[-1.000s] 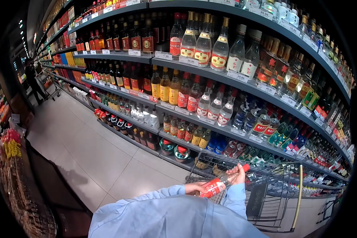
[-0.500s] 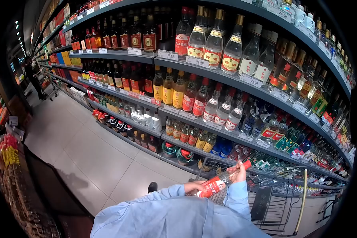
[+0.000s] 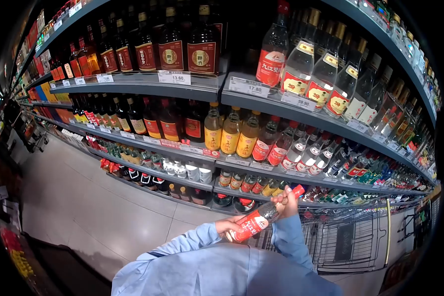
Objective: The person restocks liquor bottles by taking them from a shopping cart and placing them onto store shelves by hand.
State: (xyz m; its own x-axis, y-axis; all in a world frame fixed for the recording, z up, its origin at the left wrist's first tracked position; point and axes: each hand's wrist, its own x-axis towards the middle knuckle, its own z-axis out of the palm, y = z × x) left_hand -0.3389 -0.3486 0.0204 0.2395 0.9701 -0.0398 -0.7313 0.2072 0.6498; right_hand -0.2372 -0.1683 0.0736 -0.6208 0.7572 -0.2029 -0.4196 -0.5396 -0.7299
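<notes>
A clear glass bottle [image 3: 254, 224] with a red label and red cap lies tilted across my front, its cap end up to the right. My left hand [image 3: 229, 227] is closed round its lower part, beside the label. Round the neck, just below the cap, are the fingers of my right hand [image 3: 287, 201]. A similar red-labelled bottle [image 3: 271, 61] stands on the shelf ahead, above a price tag [image 3: 249, 87] reading 17.80.
Long grey shelves [image 3: 182, 92] of bottles curve across the view. A wire shopping cart [image 3: 350, 241] with a yellowish handle is at the right. Tiled floor [image 3: 84, 197] stretches left, past packaged goods [image 3: 22, 261] at the lower left edge.
The shelves appear larger and closer, and the view has shifted. Both hands still hold the bottle, now a little further left and higher in view.
</notes>
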